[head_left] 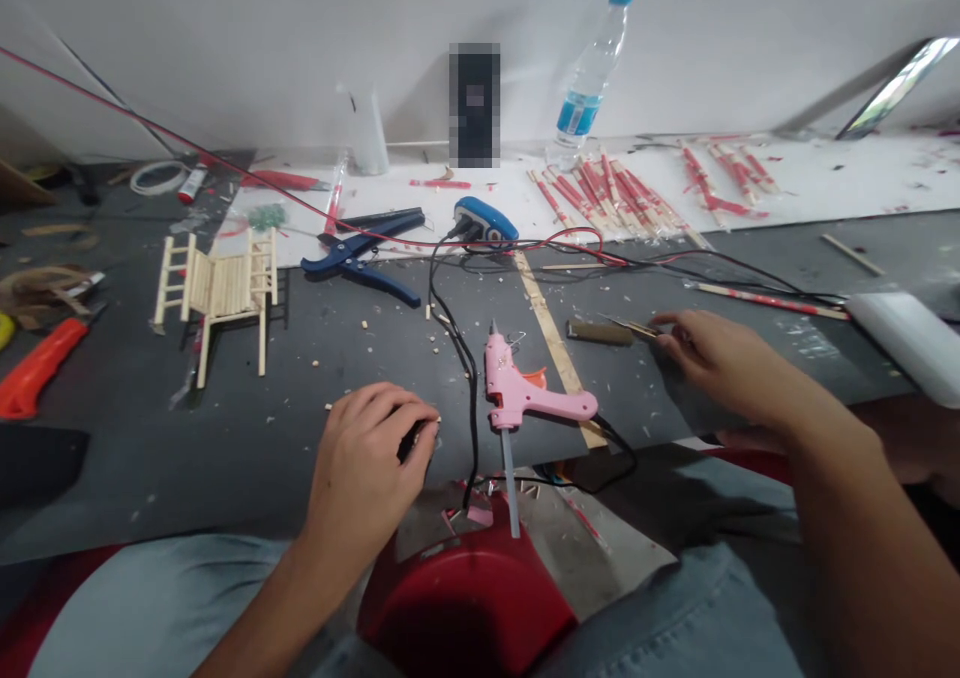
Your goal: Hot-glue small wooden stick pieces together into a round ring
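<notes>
My left hand [375, 448] rests at the table's front edge, fingers curled and thumb near the forefinger; a tiny pale piece shows at the fingertips, too small to name. My right hand [701, 353] pinches a thin tool with a pointed metal tip [626, 325], perhaps tweezers or a knife, over a brownish block [600, 332]. Between my hands lies a pink glue gun [521, 383], its nozzle pointing away and a glue stick [510, 483] hanging over the edge. A small chair of wooden sticks [225, 283] stands at the left.
Blue cutters [367, 258] and a blue power socket [486, 222] lie behind, with cables trailing forward. Wrapped chopsticks [615, 196] and a bottle [589, 83] are at the back. An orange knife [41, 368] is far left; a wooden strip [551, 333] lies near the glue gun.
</notes>
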Motion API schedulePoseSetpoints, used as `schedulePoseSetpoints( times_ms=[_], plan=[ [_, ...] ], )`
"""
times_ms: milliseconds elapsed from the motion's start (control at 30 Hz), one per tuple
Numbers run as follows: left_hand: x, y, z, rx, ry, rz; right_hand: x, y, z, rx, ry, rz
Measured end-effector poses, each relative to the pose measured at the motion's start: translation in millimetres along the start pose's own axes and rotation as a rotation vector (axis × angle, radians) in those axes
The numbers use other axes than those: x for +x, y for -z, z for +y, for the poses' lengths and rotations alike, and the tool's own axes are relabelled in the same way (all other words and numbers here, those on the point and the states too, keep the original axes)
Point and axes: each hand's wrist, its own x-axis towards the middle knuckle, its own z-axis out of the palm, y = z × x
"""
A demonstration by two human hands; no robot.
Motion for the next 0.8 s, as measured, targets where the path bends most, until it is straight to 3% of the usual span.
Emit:
schedulePoseSetpoints(
  times_ms=[133, 300, 333, 400, 500, 567, 633, 700, 800],
  plan=[
    [-2, 1.6, 0, -0.01, -0.002, -0.001, 5, 14, 12, 0.021, 0.009, -0.045],
    [-4, 0.6, -2, -0.026, 0.008, 0.011, -16, 50, 31, -0.049, -0.209, 0.112],
    [-4, 0.0, -3, -0.033, 0.007, 0.015, -23, 54, 27, 0.01, -0.318, 0.193],
    [-5, -0.3, -4, -0.046, 0.012, 0.038, -37, 55, 6, 0.349, -0.427, 0.279],
    [-6, 6.1, 4, -0.085, 0.026, 0.119, -56, 41, -60, 1.061, -0.452, 0.118],
    [-3, 16.3, 17, -0.239, 0.059, 0.134, -65, 29, -111, 1.467, -0.386, -0.092],
    [2, 28.7, 33, -0.523, 0.114, 0.034, -67, 19, -153, 1.757, -0.294, -0.393],
    [7, 39.3, 46, -0.767, 0.168, -0.017, -66, 13, -180, 1.984, -0.214, -0.615],
    [11, 46.0, 55, -0.966, 0.249, -0.013, -62, 9, -195, 2.12, -0.213, -0.748]
  ],
)
